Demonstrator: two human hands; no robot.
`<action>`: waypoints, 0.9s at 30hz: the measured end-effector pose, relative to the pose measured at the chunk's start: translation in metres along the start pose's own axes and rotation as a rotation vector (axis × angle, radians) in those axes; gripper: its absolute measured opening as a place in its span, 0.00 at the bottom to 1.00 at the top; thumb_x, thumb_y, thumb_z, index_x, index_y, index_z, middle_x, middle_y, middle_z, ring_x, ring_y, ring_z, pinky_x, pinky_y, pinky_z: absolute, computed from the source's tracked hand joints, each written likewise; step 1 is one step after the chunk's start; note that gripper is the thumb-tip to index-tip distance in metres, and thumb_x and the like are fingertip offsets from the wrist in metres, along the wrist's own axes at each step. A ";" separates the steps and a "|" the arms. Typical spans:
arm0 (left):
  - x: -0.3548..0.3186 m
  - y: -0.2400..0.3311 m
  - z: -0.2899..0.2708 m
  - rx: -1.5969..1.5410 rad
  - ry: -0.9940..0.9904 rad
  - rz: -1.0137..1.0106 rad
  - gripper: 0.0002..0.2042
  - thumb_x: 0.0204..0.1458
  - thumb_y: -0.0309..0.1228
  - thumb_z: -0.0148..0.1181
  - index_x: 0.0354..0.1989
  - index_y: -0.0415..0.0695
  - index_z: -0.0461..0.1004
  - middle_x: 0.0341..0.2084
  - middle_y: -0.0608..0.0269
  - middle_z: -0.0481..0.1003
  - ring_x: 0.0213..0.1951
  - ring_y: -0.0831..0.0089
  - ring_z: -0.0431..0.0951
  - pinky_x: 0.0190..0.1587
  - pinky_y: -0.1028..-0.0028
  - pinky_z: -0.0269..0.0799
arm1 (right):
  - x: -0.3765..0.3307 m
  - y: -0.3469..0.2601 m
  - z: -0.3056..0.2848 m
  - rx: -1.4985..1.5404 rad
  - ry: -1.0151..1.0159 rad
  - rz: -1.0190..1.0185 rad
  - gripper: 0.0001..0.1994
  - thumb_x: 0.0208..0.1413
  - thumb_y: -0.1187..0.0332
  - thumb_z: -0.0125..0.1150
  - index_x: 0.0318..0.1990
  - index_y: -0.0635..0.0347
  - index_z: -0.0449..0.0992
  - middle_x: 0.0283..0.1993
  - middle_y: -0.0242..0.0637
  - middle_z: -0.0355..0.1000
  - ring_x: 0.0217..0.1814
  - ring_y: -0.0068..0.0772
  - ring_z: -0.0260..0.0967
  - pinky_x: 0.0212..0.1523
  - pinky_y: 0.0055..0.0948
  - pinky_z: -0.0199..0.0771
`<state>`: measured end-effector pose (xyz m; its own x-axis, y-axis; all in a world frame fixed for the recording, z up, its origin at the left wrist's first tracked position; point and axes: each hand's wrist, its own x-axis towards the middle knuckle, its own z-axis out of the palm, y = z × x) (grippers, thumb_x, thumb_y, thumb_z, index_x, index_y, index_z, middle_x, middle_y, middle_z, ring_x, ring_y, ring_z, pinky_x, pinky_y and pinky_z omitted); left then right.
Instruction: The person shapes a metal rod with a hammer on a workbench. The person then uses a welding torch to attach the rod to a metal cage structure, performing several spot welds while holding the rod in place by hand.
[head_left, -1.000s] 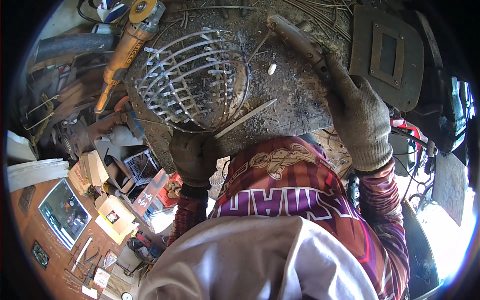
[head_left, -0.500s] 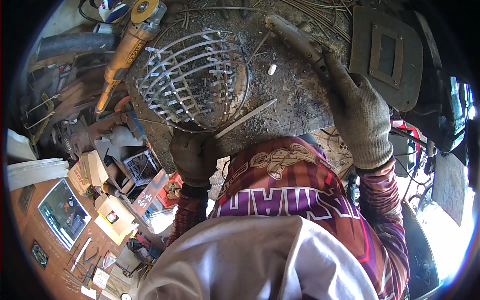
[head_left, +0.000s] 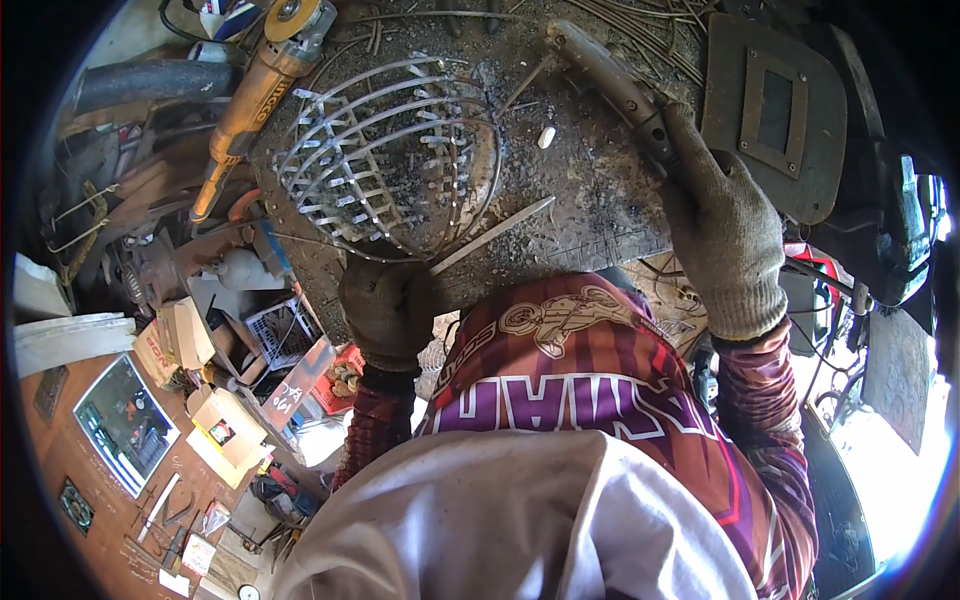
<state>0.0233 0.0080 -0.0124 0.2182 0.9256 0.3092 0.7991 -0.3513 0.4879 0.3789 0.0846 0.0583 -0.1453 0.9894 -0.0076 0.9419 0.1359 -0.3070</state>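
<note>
A rounded cage of bent metal rods with short cross pieces (head_left: 375, 150) rests on a dark, grimy worktable (head_left: 590, 215). My left hand (head_left: 385, 305), in a dark glove, is closed at the cage's near rim; its fingertips are partly hidden in shadow. My right hand (head_left: 725, 220), in a grey knit glove, grips a worn welding electrode holder (head_left: 605, 75) by its handle end. A short thin rod (head_left: 527, 83) slants from the holder's tip toward the cage's right side. Between cage and right hand lie a small white piece (head_left: 546, 137) and a flat metal strip (head_left: 495, 235).
An orange angle grinder (head_left: 250, 105) lies left of the cage. A welding face shield (head_left: 775, 115) lies at the right. Loose metal rods (head_left: 640, 40) spread along the far edge. Boxes, a crate (head_left: 283, 332) and a wooden board with tools (head_left: 110, 500) are at lower left.
My right hand and the electrode holder have shifted slightly to the right, and the rod at its tip with them. My left hand stays at the cage's rim.
</note>
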 end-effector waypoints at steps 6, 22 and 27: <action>-0.002 -0.002 0.001 -0.022 0.025 0.013 0.06 0.47 0.27 0.65 0.33 0.46 0.76 0.30 0.57 0.78 0.35 0.52 0.79 0.37 0.55 0.75 | -0.001 -0.002 -0.001 -0.006 -0.007 -0.022 0.33 0.62 0.63 0.66 0.75 0.34 0.67 0.40 0.46 0.76 0.37 0.51 0.80 0.35 0.47 0.81; -0.003 0.000 0.000 0.014 -0.002 0.005 0.05 0.48 0.28 0.65 0.33 0.47 0.77 0.30 0.57 0.78 0.35 0.52 0.79 0.39 0.55 0.75 | -0.001 -0.004 0.002 -0.030 -0.001 -0.042 0.32 0.62 0.64 0.64 0.75 0.35 0.66 0.42 0.48 0.78 0.38 0.53 0.81 0.36 0.49 0.83; -0.005 -0.001 0.000 0.007 -0.007 -0.007 0.05 0.48 0.27 0.66 0.33 0.47 0.78 0.32 0.57 0.78 0.36 0.53 0.80 0.40 0.55 0.75 | -0.003 -0.006 0.003 -0.047 -0.005 -0.038 0.32 0.62 0.65 0.65 0.74 0.36 0.67 0.44 0.46 0.78 0.40 0.51 0.81 0.37 0.48 0.83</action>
<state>0.0210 0.0033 -0.0147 0.2167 0.9290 0.3000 0.8045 -0.3440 0.4842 0.3726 0.0807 0.0572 -0.1828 0.9832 -0.0015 0.9487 0.1760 -0.2625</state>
